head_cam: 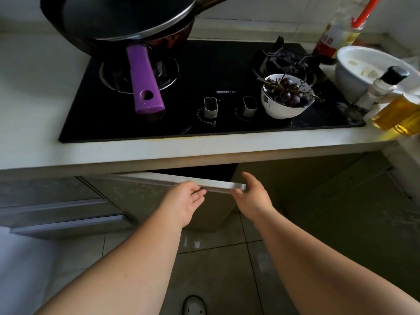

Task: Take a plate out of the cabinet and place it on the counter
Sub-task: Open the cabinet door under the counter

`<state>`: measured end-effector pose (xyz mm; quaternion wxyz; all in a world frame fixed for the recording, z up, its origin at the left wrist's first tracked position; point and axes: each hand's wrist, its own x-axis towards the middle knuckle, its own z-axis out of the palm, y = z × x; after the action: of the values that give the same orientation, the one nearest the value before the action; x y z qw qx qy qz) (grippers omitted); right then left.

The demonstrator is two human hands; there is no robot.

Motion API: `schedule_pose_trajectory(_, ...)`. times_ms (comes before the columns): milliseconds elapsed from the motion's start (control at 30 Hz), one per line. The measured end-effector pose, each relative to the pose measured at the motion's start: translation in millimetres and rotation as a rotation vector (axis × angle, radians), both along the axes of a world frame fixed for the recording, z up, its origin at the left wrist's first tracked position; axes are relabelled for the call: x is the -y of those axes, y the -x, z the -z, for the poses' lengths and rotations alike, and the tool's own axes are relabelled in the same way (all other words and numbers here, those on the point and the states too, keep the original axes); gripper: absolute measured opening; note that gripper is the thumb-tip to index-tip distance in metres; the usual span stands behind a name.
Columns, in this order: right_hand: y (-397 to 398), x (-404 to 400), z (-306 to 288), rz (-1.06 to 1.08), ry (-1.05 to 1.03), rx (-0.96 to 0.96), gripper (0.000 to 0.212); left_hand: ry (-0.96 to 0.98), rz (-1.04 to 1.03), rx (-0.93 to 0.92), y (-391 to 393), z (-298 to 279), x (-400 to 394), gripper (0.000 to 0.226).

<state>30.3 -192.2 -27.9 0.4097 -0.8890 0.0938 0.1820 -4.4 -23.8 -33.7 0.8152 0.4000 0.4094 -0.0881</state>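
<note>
Below the white counter (204,147), a grey cabinet door (127,197) is swung partly out, leaving a dark gap (204,172) behind it. No plate shows; the inside is too dark to see. My left hand (188,202) is palm-up with its fingertips hooked on the door's silver top rail (218,186). My right hand (253,196) clasps the free right end of that rail, fingers behind it and thumb in front.
A black gas hob (204,64) is set into the counter, carrying a wok with a purple handle (145,80) and a white bowl of grapes (286,97). A large white bowl (363,69) and oil bottles (400,110) crowd the right end. Drawers (56,212) are on the left, tiled floor (216,269) below.
</note>
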Motion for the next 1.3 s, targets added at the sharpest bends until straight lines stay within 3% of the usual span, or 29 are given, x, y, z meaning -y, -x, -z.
schedule_pose_trajectory(233, 73.1, -18.4, -9.6, -0.216, 0.233, -0.068, 0.026, -0.055, 0.075, -0.034, 69.9, -1.1, -2.4, 0.008)
schedule_pose_trajectory(467, 178.2, -54.0, -23.2, -0.392, 0.278, -0.206, 0.029, -0.198, 0.200, -0.054, 168.5, -3.0, -33.8, 0.008)
schedule_pose_trajectory(600, 218.3, -86.2, -27.2, -0.490, 0.266, -0.250, 0.024, -0.360, 0.231, -0.084, 207.7, -5.4, -56.5, 0.007)
schedule_pose_trajectory(700, 236.9, -112.7, -27.2, -0.613, 0.291, -0.275, 0.021, -0.528, 0.274, -0.111, 227.2, -5.1, -74.9, 0.020)
schedule_pose_trajectory(900, 267.0, -168.1, -22.0, -0.897, 0.272, -0.259, 0.041, -0.999, 0.499, -0.253, 263.7, -15.0, -128.8, 0.028)
schedule_pose_trajectory(1100, 266.7, -176.1, -24.1, -0.838, 0.233, -0.221, 0.033, -1.217, 0.698, -0.396, 285.6, -27.5, -176.5, 0.032)
schedule_pose_trajectory(1300, 259.8, -164.8, -25.8, -0.729, 0.203, -0.230, 0.021, -1.308, 0.785, -0.506, 292.9, -31.6, -200.8, 0.045)
